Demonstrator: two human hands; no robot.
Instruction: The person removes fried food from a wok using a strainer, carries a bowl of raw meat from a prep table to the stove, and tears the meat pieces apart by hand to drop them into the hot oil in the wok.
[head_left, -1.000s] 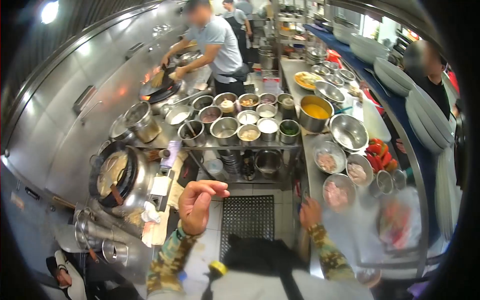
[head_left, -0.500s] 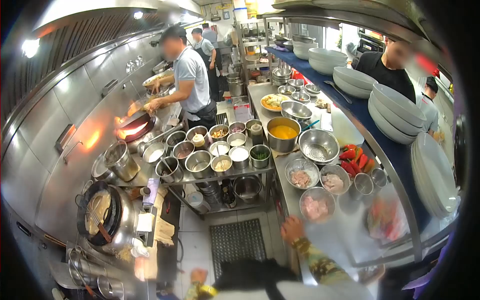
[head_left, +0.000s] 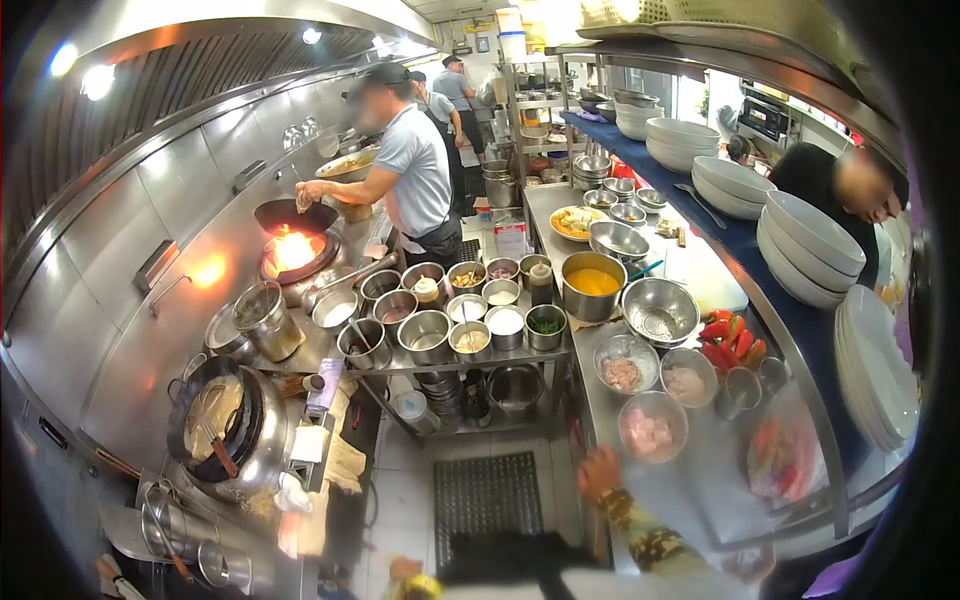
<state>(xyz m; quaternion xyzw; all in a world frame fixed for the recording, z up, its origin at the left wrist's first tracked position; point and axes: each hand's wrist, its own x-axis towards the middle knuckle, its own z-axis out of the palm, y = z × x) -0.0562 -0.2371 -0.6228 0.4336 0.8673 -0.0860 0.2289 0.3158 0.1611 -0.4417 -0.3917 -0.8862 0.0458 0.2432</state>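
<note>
My right hand (head_left: 600,473) rests at the near edge of the steel counter (head_left: 690,490), its fingers loosely spread and nothing visible in them. Just beyond it stands a bowl of pale raw meat chunks (head_left: 652,427). Behind that are a bowl of minced-looking meat (head_left: 621,365) and another bowl of pale meat (head_left: 688,378). Low in the view, my left hand (head_left: 405,570) hangs over the floor; it is small and blurred, and its fingers cannot be made out. No object shows in it.
On the left, a wok with a ladle (head_left: 212,420) sits on a stove. Steel pots of ingredients (head_left: 425,335) crowd the middle stand. A co-worker (head_left: 415,165) works at a flaming wok (head_left: 295,225). Stacked white bowls (head_left: 810,245) line the shelf; red peppers (head_left: 728,338) lie below.
The view has shifted so the scene sits further right. The co-worker's wok is now tilted up over taller flames. The person behind the shelf leans lower. My right hand stays by the counter edge.
</note>
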